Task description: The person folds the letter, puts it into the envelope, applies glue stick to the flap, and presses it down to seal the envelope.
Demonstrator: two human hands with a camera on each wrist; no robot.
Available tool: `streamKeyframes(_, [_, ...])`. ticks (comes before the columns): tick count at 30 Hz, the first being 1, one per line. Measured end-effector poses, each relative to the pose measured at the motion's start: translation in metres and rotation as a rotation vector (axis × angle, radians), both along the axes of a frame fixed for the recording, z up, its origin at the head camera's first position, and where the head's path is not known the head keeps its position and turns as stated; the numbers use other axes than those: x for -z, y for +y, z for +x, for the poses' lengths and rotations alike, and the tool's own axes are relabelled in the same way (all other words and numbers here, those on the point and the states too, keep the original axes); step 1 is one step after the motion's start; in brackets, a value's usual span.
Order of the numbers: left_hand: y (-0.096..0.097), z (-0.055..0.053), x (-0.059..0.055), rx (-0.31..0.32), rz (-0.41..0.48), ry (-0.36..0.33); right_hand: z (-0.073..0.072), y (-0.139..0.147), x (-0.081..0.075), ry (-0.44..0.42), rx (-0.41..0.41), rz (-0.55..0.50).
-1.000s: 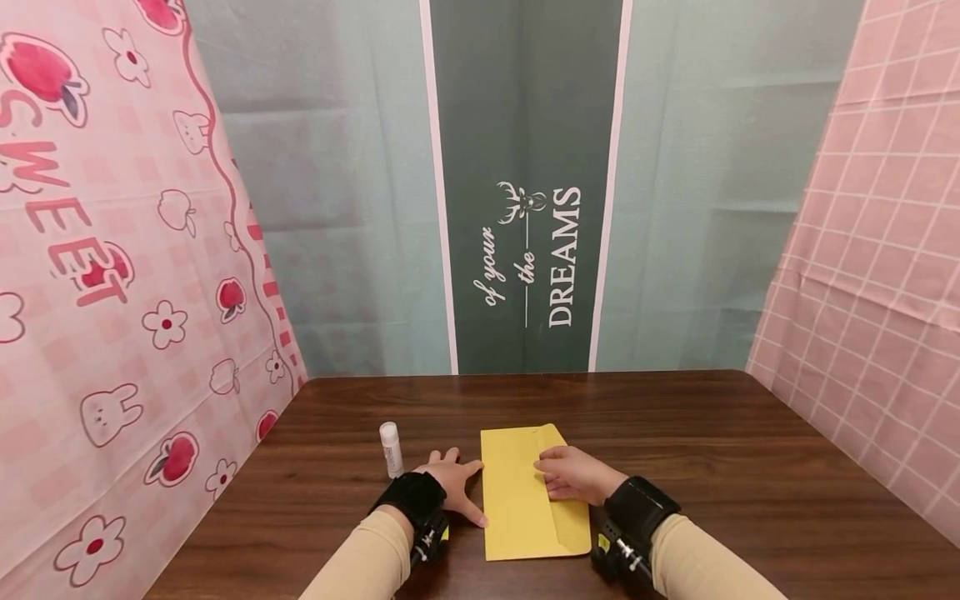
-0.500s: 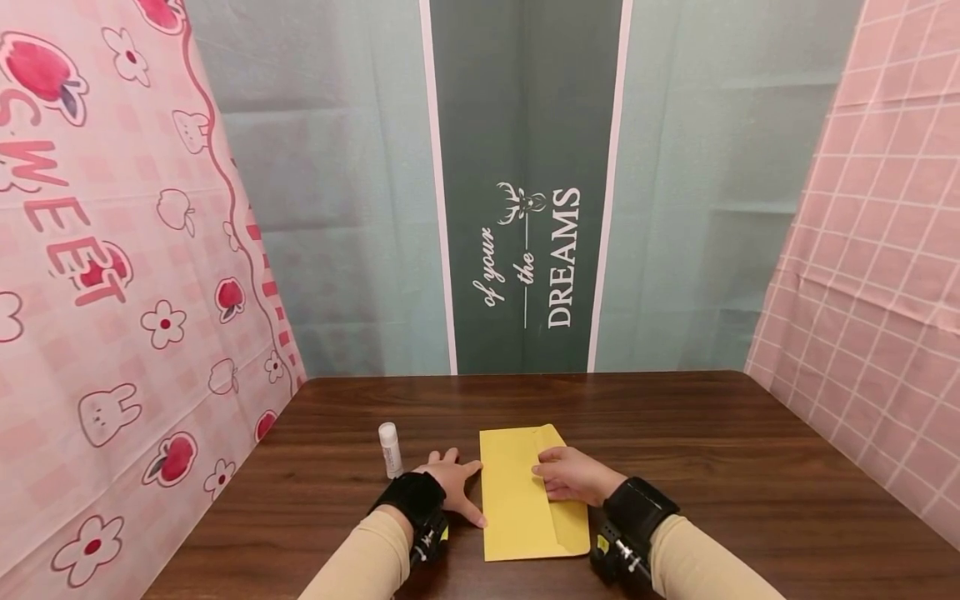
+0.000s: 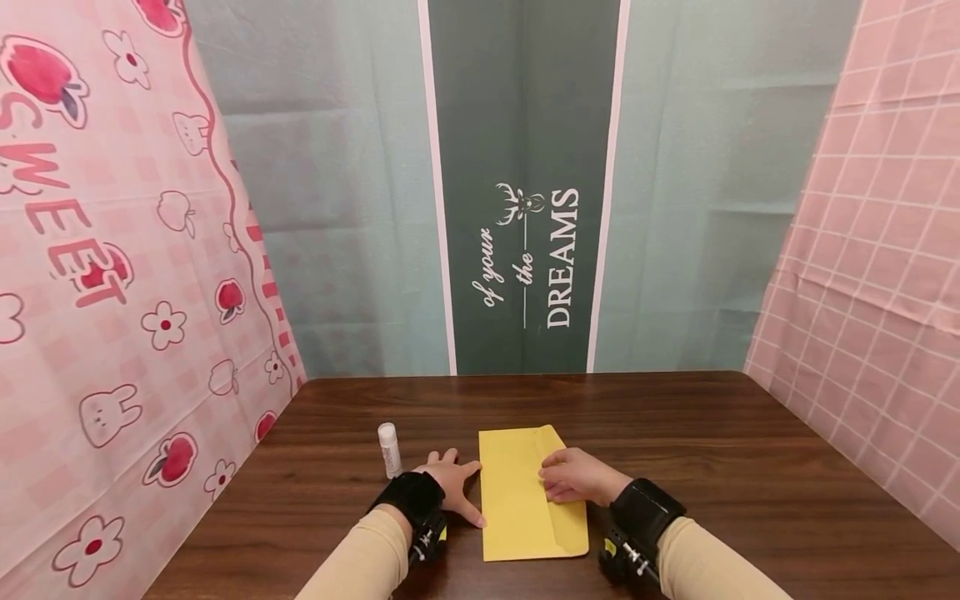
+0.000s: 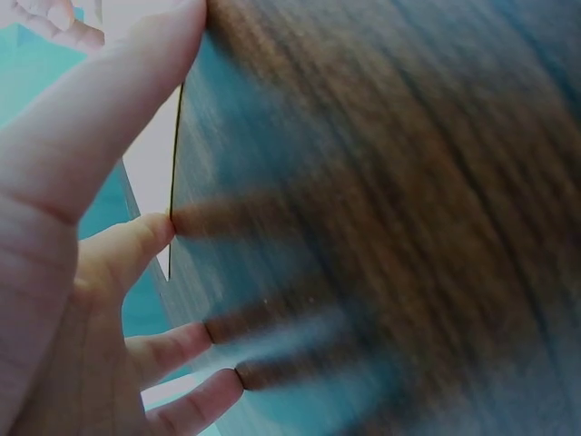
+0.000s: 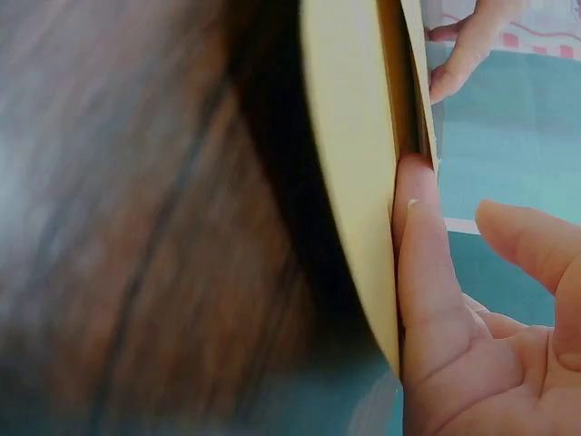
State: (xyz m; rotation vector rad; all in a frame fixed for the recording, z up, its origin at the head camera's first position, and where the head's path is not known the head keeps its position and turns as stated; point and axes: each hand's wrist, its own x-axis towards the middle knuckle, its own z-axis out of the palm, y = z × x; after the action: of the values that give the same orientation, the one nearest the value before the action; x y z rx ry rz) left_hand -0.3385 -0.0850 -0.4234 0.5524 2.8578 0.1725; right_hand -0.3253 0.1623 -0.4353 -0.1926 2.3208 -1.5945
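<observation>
A yellow envelope [image 3: 513, 496] lies on the table with its flap [image 3: 572, 529] folded out along the right side. My left hand [image 3: 453, 482] rests spread on the wood, thumb and index finger touching the envelope's left edge. In the left wrist view, the other fingertips press on the tabletop beside it. From the right, my right hand [image 3: 579, 477] reaches over the flap to the envelope's opening. The right wrist view shows fingers [image 5: 419, 263] lying nearly straight, one tip inside the narrow gap by the flap. The thumb stands apart from them.
A white capped tube like a glue stick [image 3: 390, 450] stands just behind my left wrist. The dark wooden table [image 3: 712, 433] ends at a back edge before a green curtain [image 3: 525, 350]. Pink cloths hang on both sides.
My right hand has shifted slightly to the right along the flap, fingertips still at the opening. The left hand and envelope have barely moved.
</observation>
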Motion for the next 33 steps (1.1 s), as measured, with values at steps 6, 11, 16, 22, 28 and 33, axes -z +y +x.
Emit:
streamKeyframes(6, [-0.004, 0.003, -0.002, 0.006, 0.029, 0.001, 0.004, -0.005, -0.003, 0.062, 0.048, 0.132])
streamKeyframes(11, [-0.008, 0.0, 0.002, 0.017, 0.052, 0.006, 0.008, -0.007, -0.006, 0.122, 0.035, 0.181])
streamKeyframes(16, [-0.011, -0.002, 0.002, 0.076, 0.043, 0.074, 0.014, -0.008, -0.01, 0.193, -0.01, 0.194])
streamKeyframes(22, [-0.02, -0.004, -0.023, 0.232, -0.001, 0.341, 0.018, -0.007, -0.013, 0.222, -0.023, 0.193])
streamKeyframes(28, [-0.043, -0.008, -0.048, 0.235, 0.021, 0.456, 0.019, -0.011, -0.014, 0.225, -0.028, 0.192])
streamKeyframes(33, [-0.066, -0.011, -0.058, 0.136, 0.001, 0.457, 0.019, -0.013, -0.013, 0.23, -0.038, 0.19])
